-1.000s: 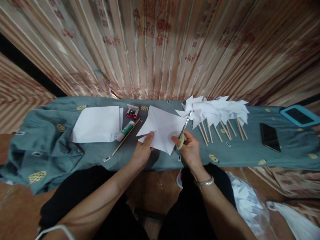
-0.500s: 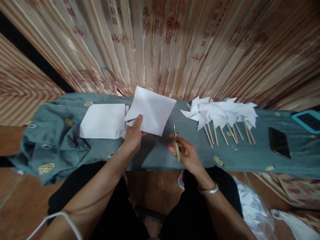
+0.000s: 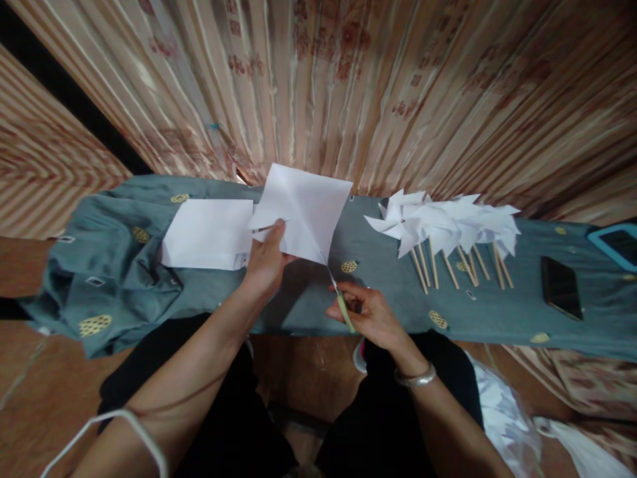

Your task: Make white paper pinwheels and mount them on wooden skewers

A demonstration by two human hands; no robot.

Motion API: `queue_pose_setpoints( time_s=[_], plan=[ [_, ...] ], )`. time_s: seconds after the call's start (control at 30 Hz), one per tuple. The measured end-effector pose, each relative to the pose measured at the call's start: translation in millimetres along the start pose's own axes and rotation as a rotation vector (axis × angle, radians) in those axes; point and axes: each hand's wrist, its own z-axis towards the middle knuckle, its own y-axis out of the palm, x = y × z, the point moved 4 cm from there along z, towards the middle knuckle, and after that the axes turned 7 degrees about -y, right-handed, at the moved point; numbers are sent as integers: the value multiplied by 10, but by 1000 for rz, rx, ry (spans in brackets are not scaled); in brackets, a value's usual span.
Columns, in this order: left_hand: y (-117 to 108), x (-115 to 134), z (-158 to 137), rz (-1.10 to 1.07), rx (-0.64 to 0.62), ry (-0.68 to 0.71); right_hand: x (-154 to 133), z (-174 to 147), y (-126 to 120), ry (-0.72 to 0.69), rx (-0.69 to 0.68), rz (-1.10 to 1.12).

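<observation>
My left hand (image 3: pixel 269 255) pinches a square sheet of white paper (image 3: pixel 303 202) by its left side, thumb on top. The sheet has diagonal creases, and a slit runs inward from its left corner beside my thumb. My right hand (image 3: pixel 365 309) grips scissors (image 3: pixel 343 305) with light green handles. Their blades meet the sheet's near right corner along a crease. Left of my left hand lies a stack of white paper (image 3: pixel 209 232). To the right of the sheet several white paper pinwheels (image 3: pixel 438 222) on wooden sticks lie overlapping in a row.
A green-grey cloth (image 3: pixel 298 312) with yellow pineapple prints covers the narrow table. At the right lie a black phone (image 3: pixel 562 287) and a blue-framed device (image 3: pixel 617 244). A pleated curtain (image 3: pixel 318 86) hangs behind. A clear bag (image 3: pixel 505 418) of white paper pieces is by my right leg.
The scissors have moved left and their blades now reach the sheet's corner; before, they were apart from it. My left hand has turned the sheet slightly.
</observation>
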Motion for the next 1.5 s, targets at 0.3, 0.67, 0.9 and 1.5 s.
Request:
queue_pose_setpoints(
  time_s=[0.3,0.67,0.9,1.5],
  plan=[
    [-5,-64,-12,45,31,-46,2,15,-5,33,-12,84],
    [-16,-101,-21,100,34,-65,-26,32,1,67,-32,108],
    [-20,-90,-19,105,15,-59,-5,24,-2,69,-31,114],
    [-37,-74,9,109,7,-40,-19,40,13,116,23,217]
  ],
)
